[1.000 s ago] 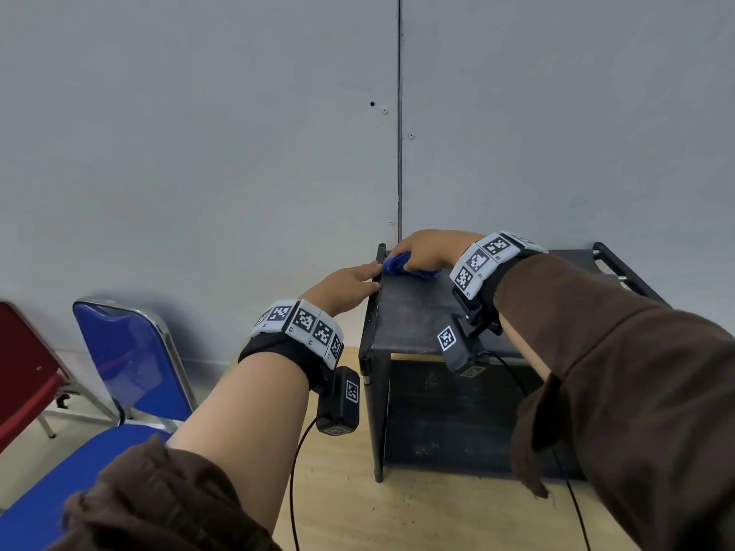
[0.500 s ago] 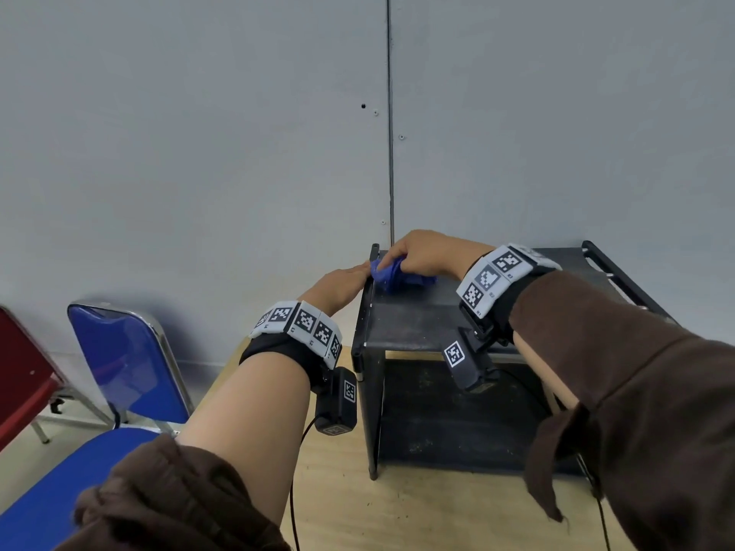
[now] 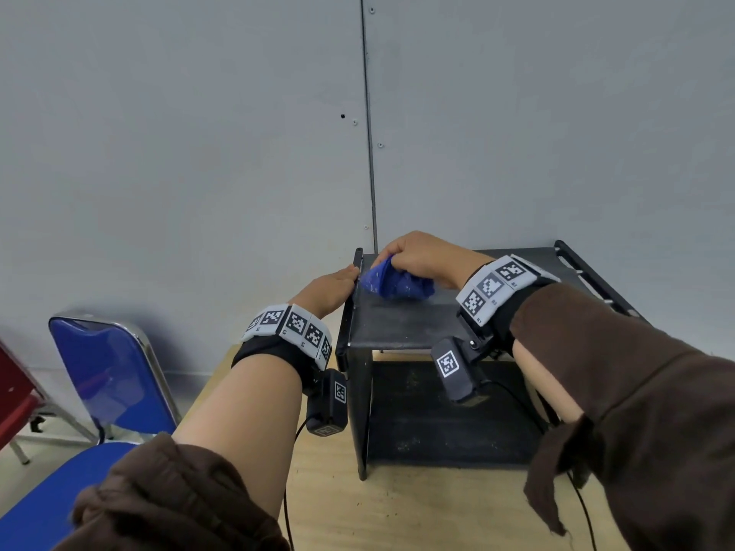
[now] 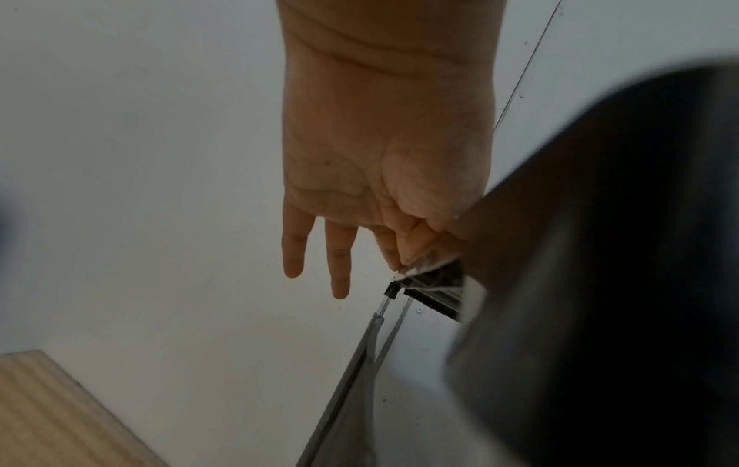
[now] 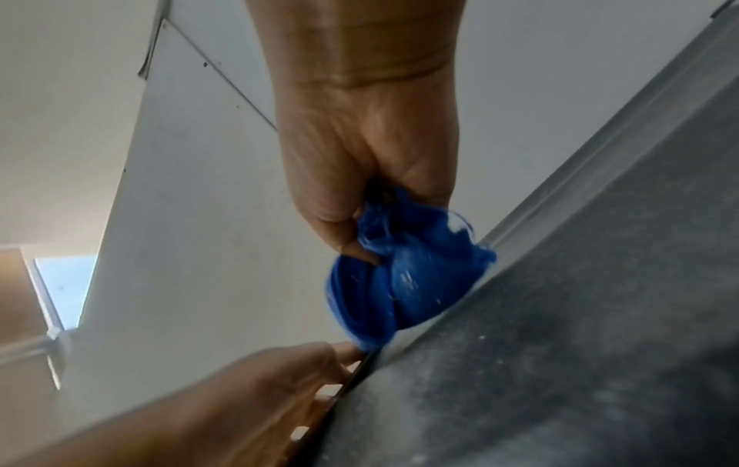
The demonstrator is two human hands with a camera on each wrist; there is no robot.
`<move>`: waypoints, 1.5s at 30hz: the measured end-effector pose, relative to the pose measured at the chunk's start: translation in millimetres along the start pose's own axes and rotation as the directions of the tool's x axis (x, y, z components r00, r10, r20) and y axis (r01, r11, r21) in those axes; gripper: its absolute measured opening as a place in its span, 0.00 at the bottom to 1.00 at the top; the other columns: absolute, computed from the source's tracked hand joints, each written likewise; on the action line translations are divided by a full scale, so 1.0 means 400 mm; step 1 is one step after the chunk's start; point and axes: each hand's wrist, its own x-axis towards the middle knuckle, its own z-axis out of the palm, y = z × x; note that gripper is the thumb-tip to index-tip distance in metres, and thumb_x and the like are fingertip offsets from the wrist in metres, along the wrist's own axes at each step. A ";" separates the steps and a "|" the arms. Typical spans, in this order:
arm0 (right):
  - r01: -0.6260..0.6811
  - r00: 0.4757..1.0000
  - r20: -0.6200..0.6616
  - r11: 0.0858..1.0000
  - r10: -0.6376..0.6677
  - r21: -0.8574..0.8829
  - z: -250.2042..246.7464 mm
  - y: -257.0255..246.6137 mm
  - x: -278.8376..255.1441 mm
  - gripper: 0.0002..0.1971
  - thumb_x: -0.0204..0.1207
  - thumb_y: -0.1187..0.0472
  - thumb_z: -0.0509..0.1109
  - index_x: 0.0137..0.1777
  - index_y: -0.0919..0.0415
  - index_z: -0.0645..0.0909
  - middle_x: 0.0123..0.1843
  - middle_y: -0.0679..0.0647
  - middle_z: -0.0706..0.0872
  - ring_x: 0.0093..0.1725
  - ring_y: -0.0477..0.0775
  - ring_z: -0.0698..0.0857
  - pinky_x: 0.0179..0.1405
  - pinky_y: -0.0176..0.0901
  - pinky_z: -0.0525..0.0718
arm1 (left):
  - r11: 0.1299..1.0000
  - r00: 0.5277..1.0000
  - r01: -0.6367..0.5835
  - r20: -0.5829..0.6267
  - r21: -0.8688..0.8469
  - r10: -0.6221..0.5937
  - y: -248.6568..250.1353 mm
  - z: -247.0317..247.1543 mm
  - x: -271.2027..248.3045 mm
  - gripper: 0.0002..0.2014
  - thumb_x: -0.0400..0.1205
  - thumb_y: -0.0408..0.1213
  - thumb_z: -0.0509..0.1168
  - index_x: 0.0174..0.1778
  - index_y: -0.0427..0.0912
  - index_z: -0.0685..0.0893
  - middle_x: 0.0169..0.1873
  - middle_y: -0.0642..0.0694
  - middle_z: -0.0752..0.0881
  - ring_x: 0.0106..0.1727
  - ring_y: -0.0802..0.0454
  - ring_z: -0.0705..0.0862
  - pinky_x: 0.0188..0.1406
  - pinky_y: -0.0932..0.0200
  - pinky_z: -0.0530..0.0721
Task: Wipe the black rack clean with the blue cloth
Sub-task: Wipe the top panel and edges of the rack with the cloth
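The black rack (image 3: pixel 405 324) stands against the grey wall, its dusty top shelf (image 5: pixel 559 316) facing up. My right hand (image 3: pixel 413 252) grips the bunched blue cloth (image 3: pixel 393 282) at the shelf's back left corner. In the right wrist view the blue cloth (image 5: pixel 400 278) touches the shelf's raised rim below my right hand (image 5: pixel 360 158). My left hand (image 3: pixel 330 288) rests against the rack's left rim with straight fingers. Two fingers (image 4: pixel 340 252) hang free in the left wrist view, the others lie at the rail. My left hand (image 5: pixel 259 379) sits just below the cloth.
A blue chair (image 3: pixel 111 375) and a red chair (image 3: pixel 16 391) stand to the left. The grey wall (image 3: pixel 199 153) rises right behind the rack. The rack has a lower shelf (image 3: pixel 449 415) and side rails (image 3: pixel 588 276) on its right. Wooden floor (image 3: pixel 397 511) lies below.
My right hand has carried the cloth a little left, up to the shelf's left rim, and the cloth now shows more below the hand. My left hand has stayed at the rim.
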 end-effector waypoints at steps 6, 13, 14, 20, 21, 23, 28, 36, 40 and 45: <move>0.104 0.966 0.255 0.955 -0.031 -0.278 0.017 0.018 -0.022 0.21 0.71 0.65 0.69 0.63 0.49 0.84 0.56 0.52 0.86 0.52 0.52 0.83 0.54 0.46 0.82 | 0.991 0.999 -0.007 0.055 0.132 -0.001 -0.005 -0.006 0.003 0.26 0.89 0.35 0.47 0.85 0.41 0.52 0.85 0.46 0.51 0.85 0.52 0.52 0.81 0.60 0.48; -0.013 0.991 -0.132 0.967 -0.021 -0.253 -0.038 0.022 -0.043 0.17 0.70 0.71 0.63 0.55 0.63 0.87 0.47 0.56 0.87 0.49 0.56 0.83 0.46 0.42 0.78 | 0.983 0.995 -0.047 0.098 0.178 0.030 -0.009 -0.013 -0.001 0.26 0.90 0.36 0.48 0.85 0.39 0.51 0.85 0.46 0.51 0.85 0.53 0.50 0.81 0.61 0.46; -0.063 0.983 -0.181 0.931 -0.004 -0.359 -0.047 0.027 -0.048 0.18 0.71 0.71 0.62 0.57 0.61 0.87 0.52 0.56 0.88 0.53 0.58 0.84 0.51 0.43 0.81 | 0.981 0.995 -0.050 0.096 0.186 0.033 -0.010 -0.013 0.001 0.26 0.90 0.36 0.47 0.85 0.39 0.50 0.85 0.46 0.49 0.86 0.53 0.48 0.81 0.62 0.46; -0.267 0.963 -0.139 0.742 0.231 -0.615 -0.024 0.045 -0.067 0.19 0.78 0.70 0.61 0.65 0.61 0.84 0.66 0.58 0.84 0.64 0.60 0.83 0.67 0.48 0.80 | 0.983 0.993 -0.065 0.108 0.174 0.046 -0.022 -0.009 0.015 0.25 0.91 0.35 0.44 0.84 0.36 0.48 0.85 0.44 0.47 0.86 0.53 0.46 0.79 0.64 0.43; -0.267 0.963 -0.139 0.744 0.231 -0.613 -0.015 0.039 -0.071 0.18 0.79 0.69 0.60 0.65 0.62 0.83 0.66 0.59 0.84 0.64 0.61 0.83 0.66 0.48 0.80 | 0.984 0.994 -0.061 0.101 0.169 0.044 -0.023 -0.007 0.017 0.25 0.91 0.34 0.44 0.84 0.36 0.48 0.85 0.43 0.47 0.86 0.53 0.45 0.79 0.65 0.43; -0.238 0.970 -0.111 0.764 0.215 -0.600 0.004 0.024 -0.075 0.18 0.80 0.69 0.59 0.66 0.61 0.83 0.65 0.60 0.85 0.64 0.62 0.84 0.64 0.48 0.82 | 0.985 0.995 -0.061 0.087 0.162 0.048 -0.027 -0.006 0.026 0.25 0.91 0.34 0.43 0.84 0.35 0.48 0.85 0.43 0.47 0.86 0.53 0.45 0.78 0.65 0.42; -0.088 0.995 -0.062 0.991 0.082 -0.103 0.032 -0.005 -0.076 0.16 0.75 0.68 0.63 0.57 0.56 0.88 0.53 0.57 0.88 0.49 0.54 0.84 0.46 0.44 0.82 | 0.984 0.993 -0.102 0.066 0.146 0.093 -0.034 -0.002 0.021 0.24 0.90 0.33 0.48 0.83 0.35 0.56 0.84 0.42 0.54 0.85 0.47 0.53 0.82 0.59 0.48; -0.087 0.996 -0.018 0.947 0.086 -0.309 0.067 -0.019 -0.071 0.26 0.72 0.76 0.59 0.60 0.49 0.86 0.58 0.56 0.87 0.53 0.59 0.86 0.44 0.48 0.85 | 0.981 0.993 -0.111 0.055 0.157 0.104 -0.036 -0.012 0.028 0.24 0.91 0.34 0.44 0.84 0.35 0.52 0.85 0.44 0.50 0.85 0.51 0.50 0.79 0.64 0.46; -0.022 0.999 -0.050 0.986 0.014 -0.167 0.077 -0.028 -0.082 0.18 0.76 0.70 0.63 0.57 0.52 0.89 0.58 0.51 0.88 0.55 0.51 0.82 0.48 0.38 0.78 | 0.977 0.991 -0.122 0.082 0.177 0.109 -0.050 -0.014 0.035 0.24 0.91 0.36 0.45 0.84 0.38 0.51 0.85 0.44 0.50 0.86 0.51 0.49 0.80 0.62 0.45; 0.016 0.991 -0.131 0.990 -0.035 -0.138 0.101 -0.044 -0.065 0.18 0.76 0.69 0.65 0.59 0.51 0.87 0.60 0.54 0.87 0.59 0.55 0.84 0.49 0.37 0.80 | 0.977 0.988 -0.139 0.096 0.164 0.125 -0.059 -0.021 0.051 0.24 0.89 0.34 0.51 0.83 0.43 0.59 0.83 0.46 0.58 0.85 0.47 0.57 0.84 0.52 0.51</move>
